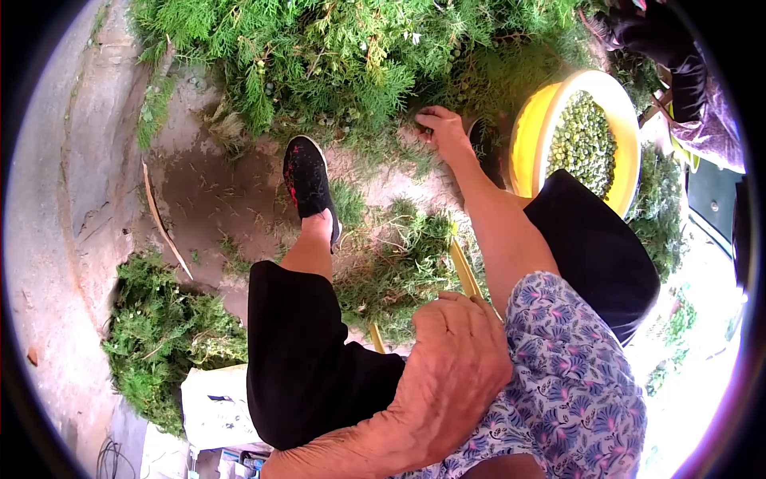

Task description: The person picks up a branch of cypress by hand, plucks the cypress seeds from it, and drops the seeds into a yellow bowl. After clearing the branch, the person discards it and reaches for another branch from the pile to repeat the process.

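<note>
Dirt ground (215, 191): green branches (335, 56) heaped ahead, yellow basin (630, 128) beside right hand (443, 132).

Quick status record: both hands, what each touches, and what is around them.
right hand: stretched forward, fingers at the green branches; grip unclear
left hand: resting against the floral sleeve, holding nothing
yellow basin: right of the right hand, holds small green round fruits
other person: top right, beyond the basin
</note>
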{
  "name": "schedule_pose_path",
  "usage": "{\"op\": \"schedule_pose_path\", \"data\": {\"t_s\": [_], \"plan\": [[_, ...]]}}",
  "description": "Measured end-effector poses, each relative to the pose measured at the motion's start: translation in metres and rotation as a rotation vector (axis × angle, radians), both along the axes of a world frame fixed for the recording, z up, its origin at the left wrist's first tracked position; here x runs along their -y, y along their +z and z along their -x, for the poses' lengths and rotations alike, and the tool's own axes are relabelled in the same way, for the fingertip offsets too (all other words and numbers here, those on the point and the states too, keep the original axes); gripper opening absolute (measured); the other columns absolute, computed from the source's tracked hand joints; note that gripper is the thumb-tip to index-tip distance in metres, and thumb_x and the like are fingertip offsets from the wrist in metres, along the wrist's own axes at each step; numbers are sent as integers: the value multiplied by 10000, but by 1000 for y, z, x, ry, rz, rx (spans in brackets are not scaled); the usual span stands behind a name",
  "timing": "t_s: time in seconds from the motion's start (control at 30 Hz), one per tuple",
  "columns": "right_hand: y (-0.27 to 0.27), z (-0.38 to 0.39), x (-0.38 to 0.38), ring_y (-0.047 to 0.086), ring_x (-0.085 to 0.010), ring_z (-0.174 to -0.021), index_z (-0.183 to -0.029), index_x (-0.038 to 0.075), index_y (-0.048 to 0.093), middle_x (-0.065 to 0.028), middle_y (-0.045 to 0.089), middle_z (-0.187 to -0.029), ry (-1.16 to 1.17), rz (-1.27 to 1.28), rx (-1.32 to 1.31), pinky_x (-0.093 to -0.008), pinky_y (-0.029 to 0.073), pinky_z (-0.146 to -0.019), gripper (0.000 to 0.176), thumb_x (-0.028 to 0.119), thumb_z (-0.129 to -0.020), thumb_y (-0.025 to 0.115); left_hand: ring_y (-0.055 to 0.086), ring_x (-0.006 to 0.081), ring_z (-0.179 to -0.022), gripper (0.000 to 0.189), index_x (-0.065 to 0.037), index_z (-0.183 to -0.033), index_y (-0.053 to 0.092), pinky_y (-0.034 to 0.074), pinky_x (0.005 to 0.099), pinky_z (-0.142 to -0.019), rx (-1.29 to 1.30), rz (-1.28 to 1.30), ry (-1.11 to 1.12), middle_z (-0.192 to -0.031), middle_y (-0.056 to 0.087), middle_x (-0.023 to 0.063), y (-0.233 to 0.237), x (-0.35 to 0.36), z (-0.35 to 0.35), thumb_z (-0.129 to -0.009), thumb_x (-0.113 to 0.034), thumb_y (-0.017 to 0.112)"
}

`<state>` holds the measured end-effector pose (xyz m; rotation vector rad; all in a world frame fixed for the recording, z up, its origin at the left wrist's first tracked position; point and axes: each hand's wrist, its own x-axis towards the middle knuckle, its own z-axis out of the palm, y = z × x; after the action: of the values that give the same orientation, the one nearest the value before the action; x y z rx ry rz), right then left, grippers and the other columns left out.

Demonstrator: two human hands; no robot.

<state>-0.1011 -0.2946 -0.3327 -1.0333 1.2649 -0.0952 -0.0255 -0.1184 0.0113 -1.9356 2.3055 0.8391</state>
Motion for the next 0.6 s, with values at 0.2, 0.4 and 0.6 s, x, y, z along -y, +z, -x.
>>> {"op": "schedule_pose_path", "data": {"t_s": [0.2,0.4,0.6], "plan": [[23,23,-8,568,-199,-694,-921,40,529,-85,531,-826,-401,-440,564,-292,471,-560,128,82,-813,583,515,207,-693,274,82,-946,582,371,316,-587,26,25,21,-807,584,177,2,0,1,-750,-98,515],[12,11,-12,599,-208,-712,-903,27,557,-62,563,-769,-440,-432,575,-288,485,-542,86,42,-827,593,512,205,-683,264,74,-922,585,369,307,-581,50,32,-3,-786,580,171,-1,-2,-1,-745,-109,516],[48,-4,-14,598,-176,-665,-926,41,602,-52,595,-770,-360,-443,656,-268,478,-507,109,78,-824,612,500,172,-642,235,37,-909,595,363,284,-547,39,-52,91,-716,554,109,4,10,-16,-732,-107,540]]}}
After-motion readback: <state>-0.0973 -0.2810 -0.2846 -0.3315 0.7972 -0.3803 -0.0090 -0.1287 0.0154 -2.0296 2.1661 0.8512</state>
